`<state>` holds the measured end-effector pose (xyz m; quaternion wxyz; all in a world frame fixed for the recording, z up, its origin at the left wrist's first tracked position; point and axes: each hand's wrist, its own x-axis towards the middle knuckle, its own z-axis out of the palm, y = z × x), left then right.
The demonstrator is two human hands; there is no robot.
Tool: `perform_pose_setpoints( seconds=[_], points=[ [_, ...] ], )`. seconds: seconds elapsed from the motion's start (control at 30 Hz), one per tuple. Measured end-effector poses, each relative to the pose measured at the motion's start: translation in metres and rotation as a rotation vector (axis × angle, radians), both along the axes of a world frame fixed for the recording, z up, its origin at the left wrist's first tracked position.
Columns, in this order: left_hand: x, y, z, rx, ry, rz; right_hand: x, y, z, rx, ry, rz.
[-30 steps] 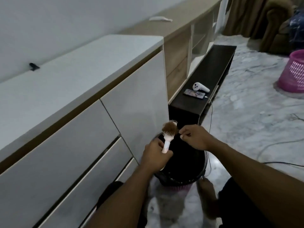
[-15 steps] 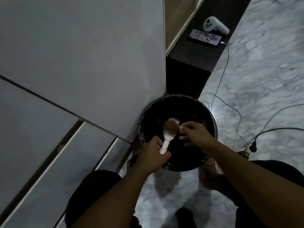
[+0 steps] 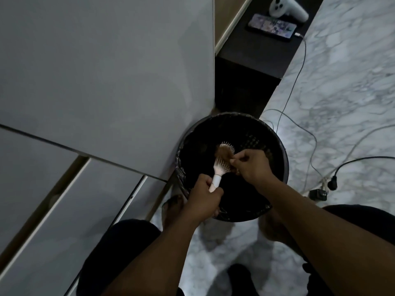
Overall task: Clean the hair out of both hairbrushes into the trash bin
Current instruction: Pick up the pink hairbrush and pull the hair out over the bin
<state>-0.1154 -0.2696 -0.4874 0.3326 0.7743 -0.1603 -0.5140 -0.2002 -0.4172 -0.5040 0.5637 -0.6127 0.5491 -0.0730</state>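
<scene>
A small white hairbrush [image 3: 220, 166] with a clump of brown hair [image 3: 224, 152] caught in its bristles is held over the black trash bin [image 3: 280, 167]. My left hand [image 3: 205, 196] grips the brush by its handle. My right hand [image 3: 251, 165] is at the brush head, fingers pinched on the brown hair among the bristles. The bin stands on the floor against the cabinet corner, lined with a dark bag. Only one hairbrush is in view.
A white cabinet with drawers [image 3: 96, 103] fills the left. A low black shelf [image 3: 263, 50] behind the bin carries a phone [image 3: 272, 27] and a white device [image 3: 286, 7]. Cables [image 3: 307, 146] and a plug [image 3: 332, 182] lie on the marble floor [image 3: 342, 92] at right.
The camera has tilted down from the room to straight over the bin. My right hand has moved closer onto the brush head and pinched the hair.
</scene>
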Motion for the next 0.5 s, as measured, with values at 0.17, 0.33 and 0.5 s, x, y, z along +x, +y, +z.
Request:
perform_pose_setpoints(
  seconds=[0.17, 0.33, 0.5],
  points=[
    [-0.002, -0.001, -0.002, 0.021, 0.022, 0.012, -0.001, -0.009, 0.007, -0.072, -0.026, 0.033],
    [0.0, -0.002, 0.002, -0.011, 0.037, 0.03, -0.006, -0.011, 0.006, 0.021, -0.116, -0.047],
    [-0.005, -0.003, 0.007, -0.059, -0.017, 0.019, 0.002, 0.004, 0.011, -0.062, -0.171, 0.116]
  ],
)
